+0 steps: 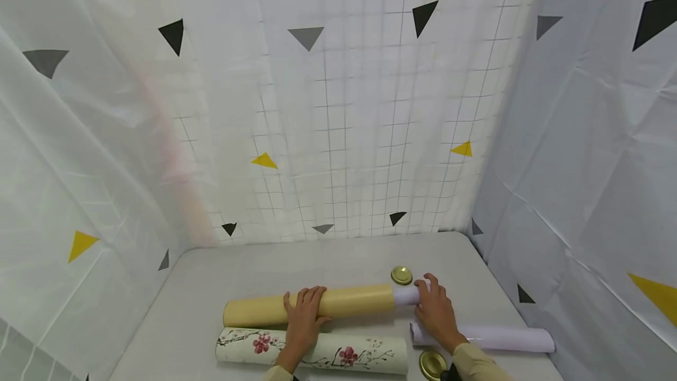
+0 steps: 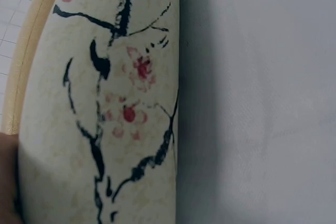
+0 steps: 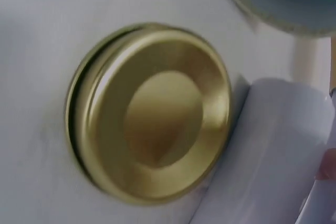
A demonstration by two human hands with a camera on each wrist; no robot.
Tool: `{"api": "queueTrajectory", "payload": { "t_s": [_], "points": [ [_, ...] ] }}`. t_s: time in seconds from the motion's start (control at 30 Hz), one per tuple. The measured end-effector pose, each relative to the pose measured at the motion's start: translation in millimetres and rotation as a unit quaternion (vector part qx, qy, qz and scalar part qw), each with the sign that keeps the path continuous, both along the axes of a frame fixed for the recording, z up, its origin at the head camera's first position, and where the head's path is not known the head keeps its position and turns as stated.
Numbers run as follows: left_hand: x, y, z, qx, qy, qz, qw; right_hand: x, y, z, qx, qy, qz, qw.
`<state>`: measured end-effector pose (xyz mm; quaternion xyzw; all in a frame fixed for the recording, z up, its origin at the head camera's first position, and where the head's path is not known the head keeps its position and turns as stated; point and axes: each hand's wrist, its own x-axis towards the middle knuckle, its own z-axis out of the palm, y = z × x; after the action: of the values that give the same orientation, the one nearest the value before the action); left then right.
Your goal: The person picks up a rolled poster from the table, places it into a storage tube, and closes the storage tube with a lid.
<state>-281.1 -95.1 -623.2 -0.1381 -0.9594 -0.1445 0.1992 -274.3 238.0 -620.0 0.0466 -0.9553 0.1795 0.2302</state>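
A long pale-yellow tube (image 1: 359, 300) lies crosswise on the table, with a white paper roll (image 1: 406, 296) sticking out of its right end. My left hand (image 1: 304, 319) grips the tube around its middle, fingers over the top and thumb on the near side. At the right, my right hand (image 1: 438, 313) holds the protruding end of the white roll; its fingertips partly cover that end. Just nearer, a cream tube with plum blossoms (image 1: 378, 354) lies under my left wrist and fills much of the left wrist view (image 2: 126, 156).
Another white roll (image 1: 508, 338) lies at the right, below my right hand. One gold round lid (image 1: 401, 275) sits behind the yellow tube, and a second gold lid (image 3: 163, 119) is by my right wrist. White sheeting (image 1: 338, 134) encloses the table (image 1: 211, 263).
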Motion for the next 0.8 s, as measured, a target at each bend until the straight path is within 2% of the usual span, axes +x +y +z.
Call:
{"api": "queueTrajectory", "payload": {
  "t_s": [0.17,0.27,0.53,0.8],
  "points": [
    [0.3,0,0.2,0.0,-0.005,0.002,1.0,0.2,-10,4.8,-0.054,-0.062,0.012,0.997],
    [0.2,1,1.3,-0.001,0.0,0.001,1.0,-1.8,-16,6.5,-0.075,-0.072,0.023,0.994],
    [0.6,0,1.7,-0.006,0.001,0.004,1.0,-3.1,-23,4.7,-0.114,-0.053,0.067,0.99],
    [-1.4,-1,-2.4,-0.011,0.006,0.005,0.9999,-3.4,-26,-0.9,-0.129,-0.114,0.082,0.982]
  ]
}}
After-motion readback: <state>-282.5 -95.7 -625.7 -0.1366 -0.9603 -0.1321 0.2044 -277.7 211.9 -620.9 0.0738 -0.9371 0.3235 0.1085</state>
